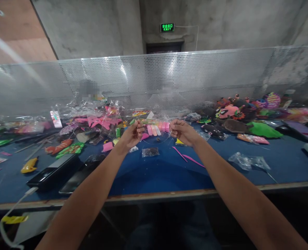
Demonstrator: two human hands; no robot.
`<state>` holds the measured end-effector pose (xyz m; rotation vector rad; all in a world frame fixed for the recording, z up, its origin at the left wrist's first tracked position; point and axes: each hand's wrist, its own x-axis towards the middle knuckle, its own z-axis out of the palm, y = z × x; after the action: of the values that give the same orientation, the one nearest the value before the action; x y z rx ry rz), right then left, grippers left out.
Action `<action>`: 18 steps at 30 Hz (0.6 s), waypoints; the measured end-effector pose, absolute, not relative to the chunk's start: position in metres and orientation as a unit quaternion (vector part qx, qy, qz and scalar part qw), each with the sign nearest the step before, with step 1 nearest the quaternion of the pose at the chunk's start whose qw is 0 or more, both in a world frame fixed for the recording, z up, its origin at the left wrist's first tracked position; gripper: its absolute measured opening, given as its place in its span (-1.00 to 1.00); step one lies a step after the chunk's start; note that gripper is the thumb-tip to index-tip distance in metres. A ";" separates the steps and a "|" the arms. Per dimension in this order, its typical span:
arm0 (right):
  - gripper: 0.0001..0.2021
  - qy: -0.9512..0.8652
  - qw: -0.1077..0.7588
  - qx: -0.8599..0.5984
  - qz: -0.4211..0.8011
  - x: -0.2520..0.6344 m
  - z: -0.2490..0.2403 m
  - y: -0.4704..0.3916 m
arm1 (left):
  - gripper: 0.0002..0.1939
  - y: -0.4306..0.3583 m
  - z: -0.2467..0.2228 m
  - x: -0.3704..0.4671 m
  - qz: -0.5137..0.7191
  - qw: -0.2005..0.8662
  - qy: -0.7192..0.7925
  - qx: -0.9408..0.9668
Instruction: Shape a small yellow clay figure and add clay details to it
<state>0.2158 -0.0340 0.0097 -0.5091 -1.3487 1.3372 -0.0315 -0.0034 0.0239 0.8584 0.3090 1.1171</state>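
Note:
My left hand (133,134) is closed, its fingertips pinched on one end of a thin clear strand (157,143) that hangs in a curve above the blue table. At the other end of the strand my right hand (182,132) is closed in a pinch as well. A bit of green shows at my left fingertips, too small to make out. Behind and between the hands lie pink and pastel pieces (154,130) in clear wrap. Below the strand, a small clear bag (150,152) with something dark inside lies flat on the table.
Two pink sticks (193,160) lie right of centre, with crumpled clear plastic (249,161) farther right. A black device (52,172) with a white cable and a dark phone-like slab (82,174) are at the left. Colourful soft toys (228,112) line the perforated metal screen (154,74).

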 end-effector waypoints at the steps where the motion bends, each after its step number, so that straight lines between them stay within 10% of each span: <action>1: -0.71 -0.572 0.552 -0.213 0.569 0.216 0.009 -0.034 | -0.88 -0.003 0.024 -0.032 0.513 0.749 0.139 0.395; 18: -0.56 -0.578 0.485 -0.256 0.604 0.216 0.012 -0.032 | -0.76 -0.004 0.027 -0.023 0.554 0.569 0.267 0.547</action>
<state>0.2161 -0.0325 0.0125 -0.6243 -1.4065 1.4707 -0.0231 -0.0036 0.0270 1.2841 0.6274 1.3001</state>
